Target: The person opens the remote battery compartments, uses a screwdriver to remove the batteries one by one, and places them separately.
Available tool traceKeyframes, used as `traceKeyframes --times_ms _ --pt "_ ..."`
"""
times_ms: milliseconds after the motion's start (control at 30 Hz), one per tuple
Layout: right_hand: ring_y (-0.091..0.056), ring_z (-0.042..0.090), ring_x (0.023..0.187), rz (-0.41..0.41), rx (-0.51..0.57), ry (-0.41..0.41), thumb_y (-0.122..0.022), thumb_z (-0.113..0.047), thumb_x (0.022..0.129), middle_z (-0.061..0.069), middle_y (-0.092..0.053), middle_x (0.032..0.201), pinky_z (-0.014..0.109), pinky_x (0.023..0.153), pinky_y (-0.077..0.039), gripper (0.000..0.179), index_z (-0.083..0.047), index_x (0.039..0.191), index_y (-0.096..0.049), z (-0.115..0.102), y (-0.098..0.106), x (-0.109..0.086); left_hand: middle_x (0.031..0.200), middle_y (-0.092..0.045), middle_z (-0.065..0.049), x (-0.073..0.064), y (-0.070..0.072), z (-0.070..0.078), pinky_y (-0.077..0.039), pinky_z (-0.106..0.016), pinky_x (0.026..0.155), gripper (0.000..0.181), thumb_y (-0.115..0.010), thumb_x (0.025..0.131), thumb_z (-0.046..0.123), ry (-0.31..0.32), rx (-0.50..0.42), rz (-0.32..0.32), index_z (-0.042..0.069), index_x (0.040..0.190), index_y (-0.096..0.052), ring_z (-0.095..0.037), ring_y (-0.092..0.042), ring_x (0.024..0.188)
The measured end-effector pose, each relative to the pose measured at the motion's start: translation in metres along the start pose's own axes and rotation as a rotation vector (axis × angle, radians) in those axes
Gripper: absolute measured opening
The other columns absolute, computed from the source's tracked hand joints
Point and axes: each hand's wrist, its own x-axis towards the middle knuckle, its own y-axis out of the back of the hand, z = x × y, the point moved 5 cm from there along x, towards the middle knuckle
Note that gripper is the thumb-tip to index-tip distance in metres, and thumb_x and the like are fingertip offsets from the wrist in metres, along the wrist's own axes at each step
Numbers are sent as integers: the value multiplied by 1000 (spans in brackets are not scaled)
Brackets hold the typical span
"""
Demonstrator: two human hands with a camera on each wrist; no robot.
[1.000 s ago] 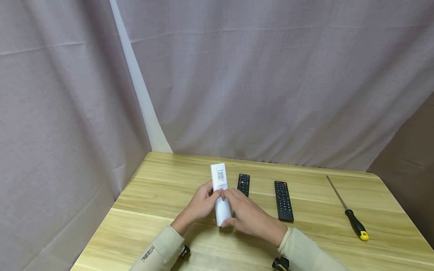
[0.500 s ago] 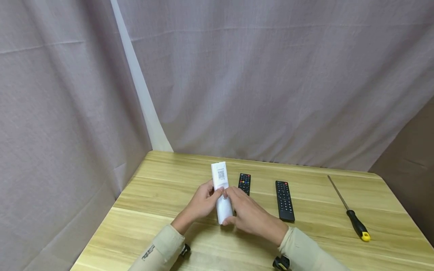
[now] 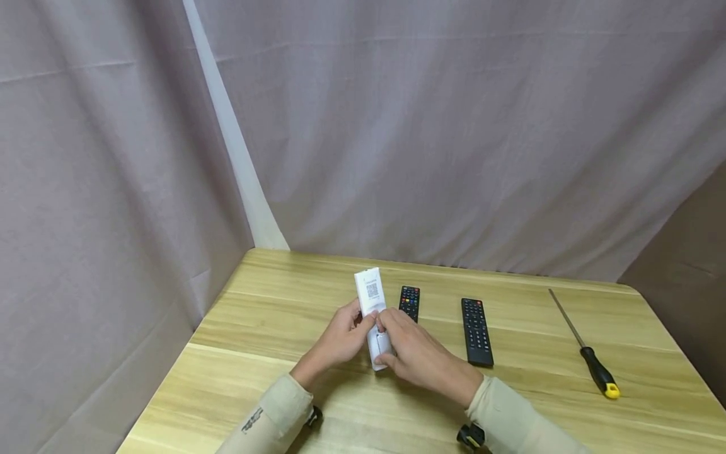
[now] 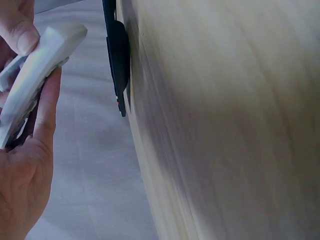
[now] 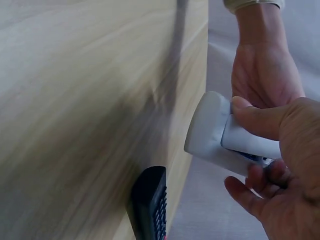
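In the head view a white remote control is held tilted above the table, its back with a printed code turned up. My left hand grips it from the left, with the thumb on its back. My right hand is at the lower half and pinches the battery cover. The right wrist view shows that cover raised at one side, with a dark gap between it and the body. In the left wrist view the left fingers support the remote's button side. What lies inside the battery compartment is mostly hidden.
Two black remotes lie on the wooden table: one just behind my right hand, another farther right. A screwdriver with a black and yellow handle is at the right. Grey curtains stand behind the table.
The battery cover has come up from the white remote's back under my right fingers, and a gap now shows. Both hands keep nearly the same place.
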Motion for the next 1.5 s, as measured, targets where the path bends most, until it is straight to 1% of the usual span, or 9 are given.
traceKeyframes --times_ms 100,300,467,667,833,1000,1100,1267,1500 --pt "-53 10 99 -2 2 3 -90 -23 84 -2 -58 110 30 85 -58 50 -13 112 -51 -1 3 0 119 -76 -24 1 1 1 -62 -23 78 35 -54 110 16 5 -11 12 -3 139 -62 -17 -71 94" --pt "-55 7 85 -19 106 -46 -84 -19 92 0 -56 102 21 68 -53 41 -12 112 -48 0 8 -1 118 -75 -24 2 5 2 -61 -23 80 33 -55 110 14 4 -57 52 -5 135 -63 -15 -70 95" --pt "-58 5 82 -6 185 -30 -77 -16 98 1 -64 101 20 66 -54 32 -11 115 -50 0 11 -4 112 -75 -25 0 14 1 -62 -28 72 30 -53 110 12 27 -90 78 -6 130 -65 -10 -67 86" --pt "-65 7 90 94 152 75 -74 -12 100 4 -70 108 23 75 -60 26 -7 121 -58 -3 19 -9 117 -76 -26 -5 26 -2 -63 -33 67 30 -50 112 13 55 -147 109 -5 130 -65 -10 -67 81" --pt "-59 2 83 198 110 205 -73 -7 99 -3 -67 99 17 73 -58 8 -8 107 -70 -7 22 -13 121 -75 -27 -8 32 -5 -62 -27 67 31 -50 112 12 71 -165 120 -6 133 -62 -11 -69 83" --pt "-58 -1 82 245 68 237 -72 -2 98 -5 -68 98 15 73 -57 10 -8 107 -74 -8 22 -14 121 -74 -29 -10 36 -7 -63 -28 64 30 -50 111 11 72 -179 140 -8 132 -62 -12 -70 81" --pt "-59 0 81 222 45 213 -70 1 98 -3 -70 100 15 73 -58 16 -7 112 -75 -8 20 -13 119 -75 -29 -12 40 -9 -63 -30 63 29 -51 111 10 72 -175 156 -8 130 -63 -10 -69 80" --pt "-67 5 86 122 -3 141 -65 5 98 3 -73 108 16 78 -61 27 -3 122 -76 -6 13 -11 114 -75 -30 -16 51 -13 -62 -29 61 29 -52 111 10 63 -158 189 -10 128 -64 -8 -68 77" --pt "-75 19 102 -10 -82 69 -60 11 95 9 -73 117 30 89 -66 38 3 130 -73 -2 -5 -8 111 -75 -31 -20 62 -20 -60 -29 58 27 -52 110 8 81 -153 230 -9 126 -65 -7 -66 73"
